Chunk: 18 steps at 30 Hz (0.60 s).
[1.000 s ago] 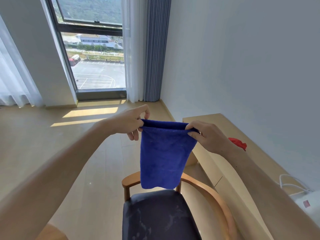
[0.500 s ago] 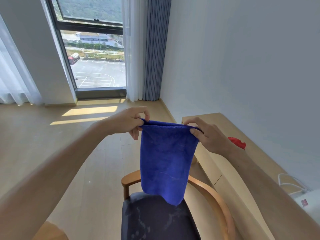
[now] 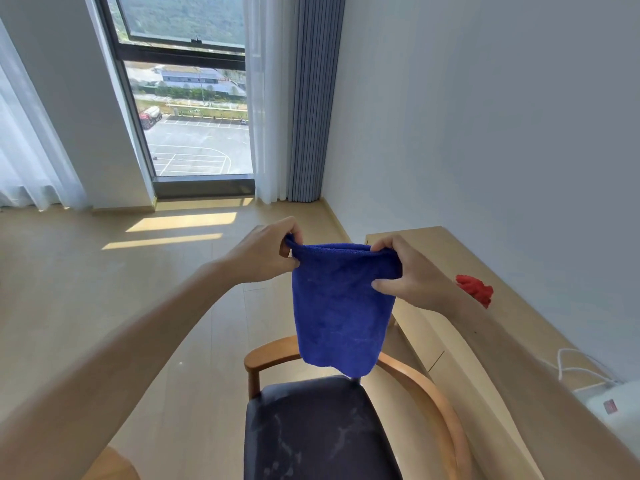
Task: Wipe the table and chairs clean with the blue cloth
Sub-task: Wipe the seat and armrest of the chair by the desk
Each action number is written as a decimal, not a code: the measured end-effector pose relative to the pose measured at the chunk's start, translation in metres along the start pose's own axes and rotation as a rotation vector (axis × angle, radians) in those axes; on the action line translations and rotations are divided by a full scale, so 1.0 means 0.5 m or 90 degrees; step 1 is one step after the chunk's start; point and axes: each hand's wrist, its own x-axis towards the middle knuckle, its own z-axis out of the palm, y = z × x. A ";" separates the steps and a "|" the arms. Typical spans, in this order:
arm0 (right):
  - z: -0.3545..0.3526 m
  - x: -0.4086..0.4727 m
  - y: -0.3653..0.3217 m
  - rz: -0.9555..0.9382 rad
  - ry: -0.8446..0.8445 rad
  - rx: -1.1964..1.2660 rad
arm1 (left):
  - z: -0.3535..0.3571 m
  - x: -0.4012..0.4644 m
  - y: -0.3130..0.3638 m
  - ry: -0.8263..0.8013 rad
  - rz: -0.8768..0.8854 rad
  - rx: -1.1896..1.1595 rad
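While left hand (image 3: pixel 263 252) and right hand (image 3: pixel 410 271) pinch blue cloth (image 3: pixel 341 306) | above chair (image 3: pixel 311 427)

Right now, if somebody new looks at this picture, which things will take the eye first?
First the blue cloth, hanging at the centre, pinched at its top edge by the left hand and the right hand. Below it stands a wooden chair with a dark, smeared seat. At right, something red lies on the long table by the wall.
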 end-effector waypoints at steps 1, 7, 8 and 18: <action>0.001 0.000 -0.001 0.001 0.016 -0.008 | 0.003 0.001 0.001 0.010 0.007 0.007; 0.001 0.009 -0.003 0.032 0.149 0.095 | 0.009 0.014 -0.009 0.036 0.007 -0.045; 0.003 0.010 -0.006 0.032 0.156 0.086 | 0.009 0.014 -0.009 0.040 -0.002 -0.059; 0.030 0.011 -0.018 0.161 0.227 0.217 | 0.020 0.020 0.026 0.064 -0.227 -0.402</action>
